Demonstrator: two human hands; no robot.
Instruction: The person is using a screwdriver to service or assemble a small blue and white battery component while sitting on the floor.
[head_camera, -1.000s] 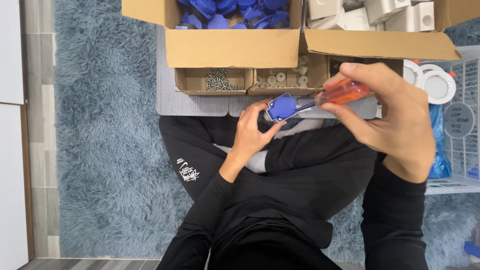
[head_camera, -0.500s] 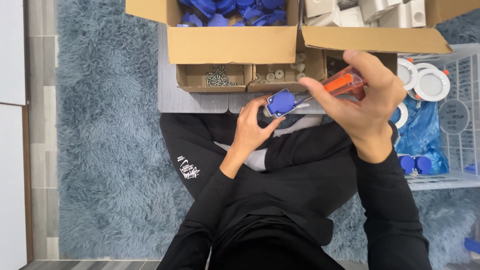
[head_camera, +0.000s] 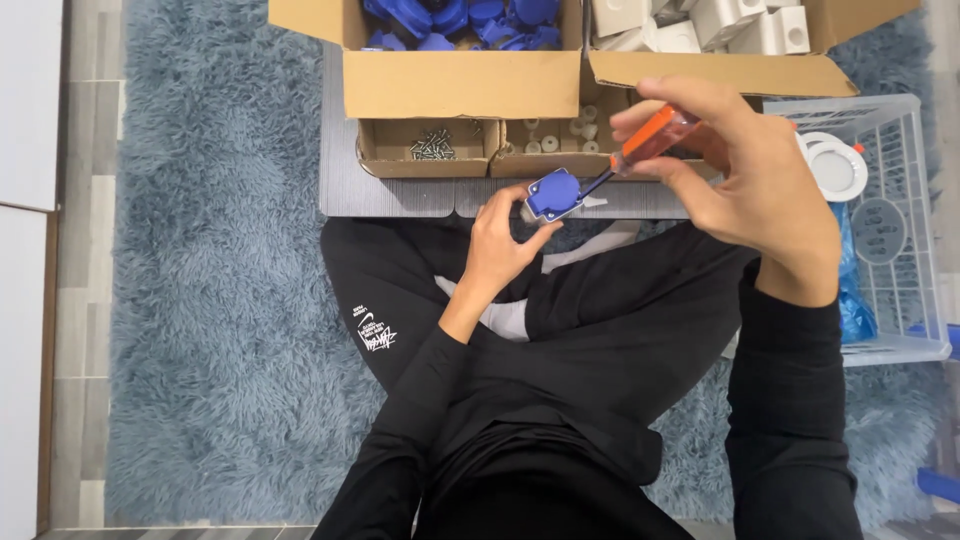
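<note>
Shaggy blue-grey rug (head_camera: 200, 330); grey low board (head_camera: 390, 190) bearing open cardboard boxes (head_camera: 460, 85). Left hand (head_camera: 500, 245) grips small blue plastic socket housing (head_camera: 553, 194) above lap. Right hand (head_camera: 745, 175) clenches orange-handled screwdriver (head_camera: 650, 140), tip at housing. Tip contact probably hidden. White wire basket (head_camera: 890, 220) partly cut off.

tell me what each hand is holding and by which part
Left hand grips the blue socket part by its lower edge; right hand holds the screwdriver by its orange handle.
</note>
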